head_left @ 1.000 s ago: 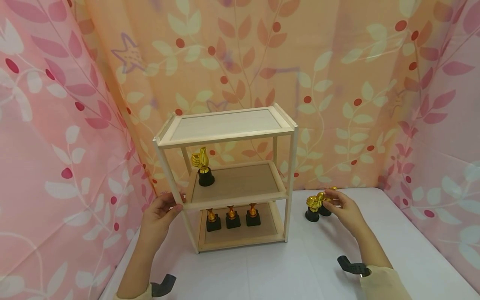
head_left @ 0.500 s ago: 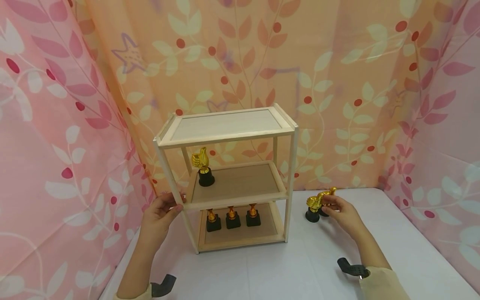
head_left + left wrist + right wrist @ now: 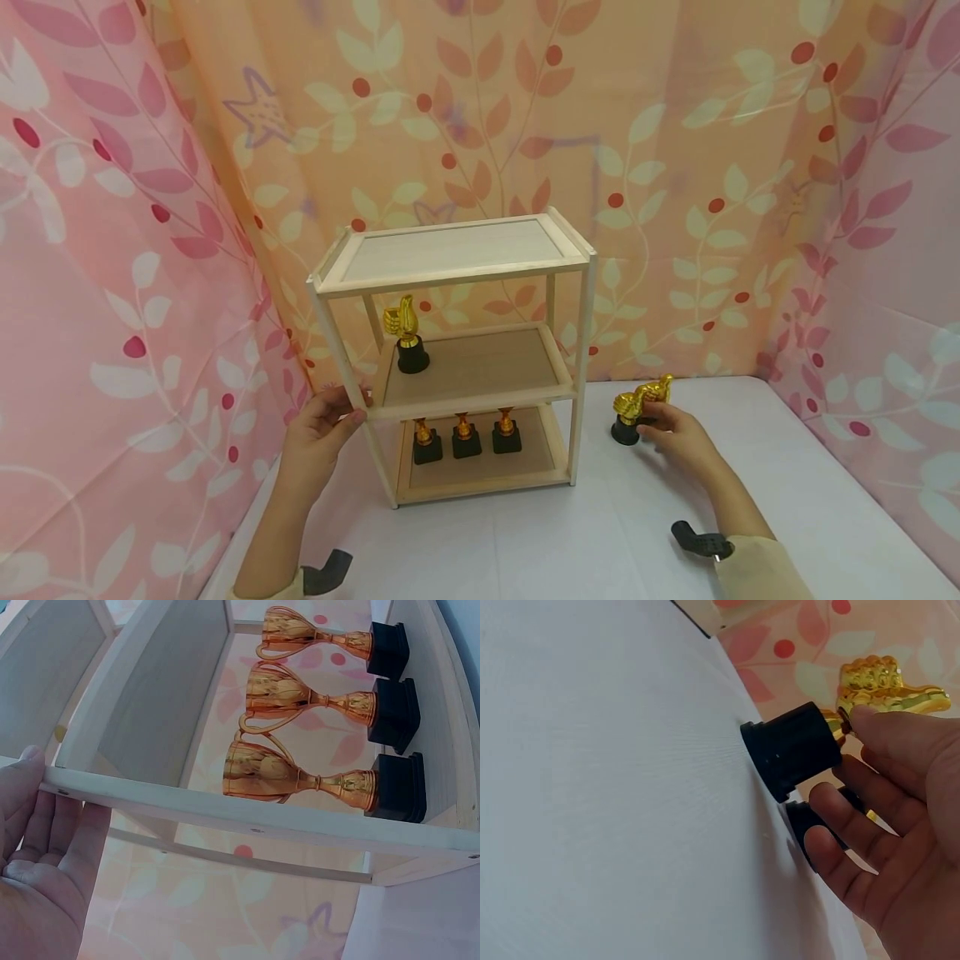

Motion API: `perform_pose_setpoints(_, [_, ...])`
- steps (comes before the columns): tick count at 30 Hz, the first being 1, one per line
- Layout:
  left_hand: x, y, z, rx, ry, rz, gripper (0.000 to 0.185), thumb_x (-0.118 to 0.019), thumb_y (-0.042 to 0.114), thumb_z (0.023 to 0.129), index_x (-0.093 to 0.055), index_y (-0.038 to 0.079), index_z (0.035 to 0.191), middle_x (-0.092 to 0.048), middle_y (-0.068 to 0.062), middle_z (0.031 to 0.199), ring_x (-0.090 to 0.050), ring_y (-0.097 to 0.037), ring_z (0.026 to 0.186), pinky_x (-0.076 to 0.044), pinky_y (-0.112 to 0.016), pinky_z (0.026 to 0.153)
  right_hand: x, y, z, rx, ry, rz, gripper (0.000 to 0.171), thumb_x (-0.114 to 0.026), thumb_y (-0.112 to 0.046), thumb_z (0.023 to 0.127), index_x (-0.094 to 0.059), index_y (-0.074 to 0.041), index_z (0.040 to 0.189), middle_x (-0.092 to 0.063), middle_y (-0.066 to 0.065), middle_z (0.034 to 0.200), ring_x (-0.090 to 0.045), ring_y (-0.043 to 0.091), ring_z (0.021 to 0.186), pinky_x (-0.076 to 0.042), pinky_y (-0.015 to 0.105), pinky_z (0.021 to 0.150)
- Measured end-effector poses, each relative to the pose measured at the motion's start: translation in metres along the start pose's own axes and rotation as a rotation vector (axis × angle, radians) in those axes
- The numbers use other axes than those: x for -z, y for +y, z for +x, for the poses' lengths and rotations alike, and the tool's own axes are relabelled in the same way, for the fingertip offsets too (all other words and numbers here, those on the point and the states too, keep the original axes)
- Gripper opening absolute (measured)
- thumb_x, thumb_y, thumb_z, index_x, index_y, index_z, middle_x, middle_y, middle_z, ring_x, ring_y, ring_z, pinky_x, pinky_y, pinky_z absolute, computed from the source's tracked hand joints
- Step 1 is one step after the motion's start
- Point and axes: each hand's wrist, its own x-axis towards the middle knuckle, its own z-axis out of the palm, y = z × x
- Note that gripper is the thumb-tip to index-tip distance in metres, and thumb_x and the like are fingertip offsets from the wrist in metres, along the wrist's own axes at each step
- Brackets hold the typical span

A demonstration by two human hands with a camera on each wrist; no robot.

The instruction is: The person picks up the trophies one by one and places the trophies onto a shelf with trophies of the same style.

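My left hand [image 3: 318, 433] grips the front left post of a pale wooden three-tier shelf [image 3: 461, 410], thumb in front and fingers behind. On the table to the right, my right hand [image 3: 678, 435] pinches the neck of a gold thumbs-up trophy [image 3: 626, 407] with thumb and fingers. Its round black base [image 3: 795, 746] faces the white cloth in the right wrist view. A second gold trophy [image 3: 662, 388] stands just behind, partly hidden by the hand. Another thumbs-up trophy [image 3: 410, 342] stands upright at the left of the middle tier.
Three gold cup trophies with square black bases, one of them nearest the left wrist camera [image 3: 300, 780], line the bottom tier. A white cloth covers the table [image 3: 555, 542]. Patterned curtains [image 3: 675, 167] enclose the back and both sides.
My right hand has moved slightly left and down, from beside the rear trophy to the neck of the front one. The left hand and shelf have stayed put.
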Motion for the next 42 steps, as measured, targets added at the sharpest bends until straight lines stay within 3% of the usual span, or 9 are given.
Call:
perform_pose_setpoints(12, [0.000, 0.000, 0.000, 0.004, -0.008, -0.006, 0.037, -0.068, -0.006, 0.094, -0.056, -0.013, 0.128, -0.066, -0.019, 0.119, -0.067, -0.015, 0.105, -0.057, -0.021, 0.094, -0.012, 0.002, 0.002, -0.021, -0.042, 0.057, 0.068, -0.073, -0.023, 0.096, -0.043, 0.005, 0.149, -0.065, 0.022, 0.121, -0.061, 0.022, 0.092, -0.058, 0.034, 0.069])
perform_pose_setpoints(18, [0.001, 0.000, 0.000, 0.009, -0.004, 0.016, 0.038, -0.069, -0.004, 0.094, -0.057, -0.013, 0.129, -0.066, -0.018, 0.119, -0.068, -0.015, 0.104, -0.057, -0.020, 0.093, -0.016, 0.002, 0.002, -0.009, -0.015, 0.043, 0.063, -0.076, -0.024, 0.094, -0.050, 0.005, 0.142, -0.067, 0.022, 0.119, -0.063, 0.020, 0.091, -0.056, 0.032, 0.066])
perform_pose_setpoints(24, [0.001, -0.001, 0.000, 0.016, 0.000, 0.026, 0.035, -0.070, -0.003, 0.094, -0.060, -0.007, 0.127, -0.064, -0.022, 0.121, -0.067, -0.015, 0.105, -0.056, -0.020, 0.094, -0.020, 0.001, 0.000, 0.012, 0.000, -0.013, 0.062, -0.079, -0.027, 0.091, -0.055, 0.005, 0.138, -0.063, 0.025, 0.130, -0.067, 0.028, 0.107, -0.056, 0.031, 0.082])
perform_pose_setpoints(31, [0.000, -0.001, 0.000, 0.022, -0.002, 0.032, 0.036, -0.070, -0.001, 0.095, -0.058, -0.009, 0.128, -0.064, -0.020, 0.121, -0.067, -0.013, 0.106, -0.056, -0.019, 0.094, -0.026, 0.001, 0.001, 0.012, 0.016, -0.045, 0.065, -0.081, -0.026, 0.090, -0.054, 0.006, 0.139, -0.060, 0.029, 0.135, -0.066, 0.035, 0.112, -0.054, 0.044, 0.095])
perform_pose_setpoints(42, [0.000, 0.000, -0.001, 0.015, -0.002, 0.024, 0.035, -0.069, -0.003, 0.095, -0.060, -0.006, 0.128, -0.064, -0.019, 0.120, -0.067, -0.014, 0.105, -0.056, -0.020, 0.094, -0.030, 0.003, 0.003, -0.005, 0.043, -0.065, 0.059, -0.083, -0.028, 0.088, -0.060, 0.002, 0.133, -0.063, 0.026, 0.129, -0.067, 0.033, 0.108, -0.056, 0.045, 0.090])
